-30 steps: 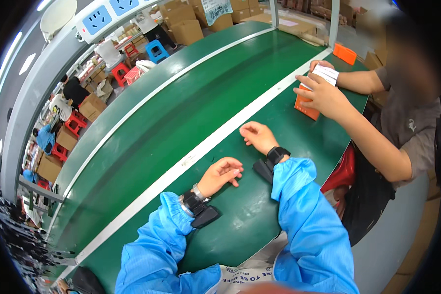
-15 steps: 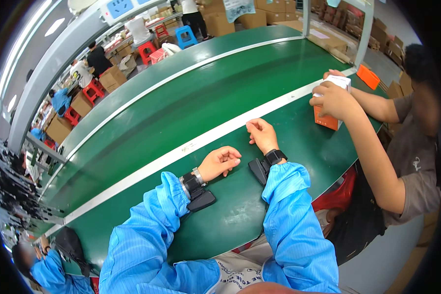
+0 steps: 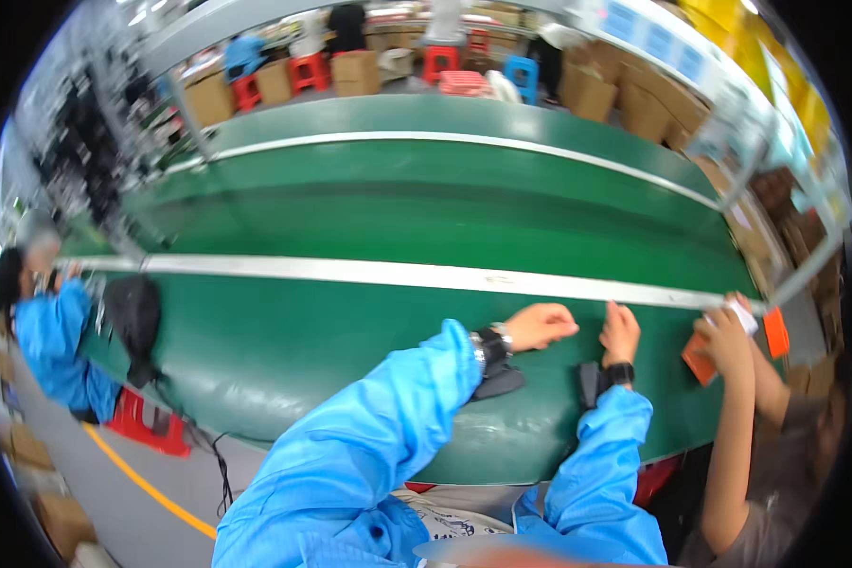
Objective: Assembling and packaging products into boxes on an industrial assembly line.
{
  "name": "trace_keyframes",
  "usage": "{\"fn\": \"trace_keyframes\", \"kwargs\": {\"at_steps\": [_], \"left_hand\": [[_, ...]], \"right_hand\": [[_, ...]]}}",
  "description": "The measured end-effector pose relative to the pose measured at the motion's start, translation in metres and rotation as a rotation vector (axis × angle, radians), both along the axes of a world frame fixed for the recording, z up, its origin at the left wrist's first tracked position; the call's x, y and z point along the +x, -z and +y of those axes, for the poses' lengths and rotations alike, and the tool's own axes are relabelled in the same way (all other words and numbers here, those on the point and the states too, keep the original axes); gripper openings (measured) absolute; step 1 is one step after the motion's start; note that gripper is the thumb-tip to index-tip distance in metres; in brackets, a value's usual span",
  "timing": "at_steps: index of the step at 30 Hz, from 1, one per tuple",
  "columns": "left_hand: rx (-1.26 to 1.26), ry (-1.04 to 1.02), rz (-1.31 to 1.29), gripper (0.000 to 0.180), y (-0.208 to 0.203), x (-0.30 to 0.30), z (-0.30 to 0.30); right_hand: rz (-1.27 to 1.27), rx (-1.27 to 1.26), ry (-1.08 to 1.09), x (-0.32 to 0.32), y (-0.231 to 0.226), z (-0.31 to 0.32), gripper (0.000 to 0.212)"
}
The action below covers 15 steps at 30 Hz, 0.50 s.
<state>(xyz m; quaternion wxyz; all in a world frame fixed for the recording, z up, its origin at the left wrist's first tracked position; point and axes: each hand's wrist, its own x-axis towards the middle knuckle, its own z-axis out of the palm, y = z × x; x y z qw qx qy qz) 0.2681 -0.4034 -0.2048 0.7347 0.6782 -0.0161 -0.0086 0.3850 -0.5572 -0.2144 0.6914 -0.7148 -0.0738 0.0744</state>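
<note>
My left hand [image 3: 541,326] hovers over the near part of the green work surface [image 3: 350,327], its fingers loosely curled together with nothing in them. A short gap away, my right hand [image 3: 620,331] is also curled, and it holds nothing. Both wrists carry black straps with small black boxes, the left box [image 3: 498,382] and the right box [image 3: 590,384]. Farther right, a co-worker's hands [image 3: 726,343] grip an orange and white carton [image 3: 700,359] above the surface.
A white strip [image 3: 398,274] runs across the surface beyond my hands. An orange object [image 3: 776,332] lies by the right-hand post. At the left sits another person in a blue sleeve [image 3: 55,327], beside a black bag [image 3: 133,317]. Cables [image 3: 222,473] hang below the near edge.
The view has swung left, so my hands and the co-worker appear farther right. My hands stay apart and hold nothing. The co-worker still holds the carton.
</note>
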Motion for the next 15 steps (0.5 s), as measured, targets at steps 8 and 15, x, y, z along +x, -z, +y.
{"fn": "trace_keyframes", "kwargs": {"at_steps": [8,15], "left_hand": [[0.287,-0.154,-0.307,0.027,0.003,-0.013,0.003],[0.009,-0.168,-0.041,0.031,0.002,-0.038,0.069]], "right_hand": [[-0.056,0.062,-0.089,0.0,0.003,-0.022,0.027],[-0.043,0.771,0.129,-0.033,-0.02,-0.086,0.027]]}}
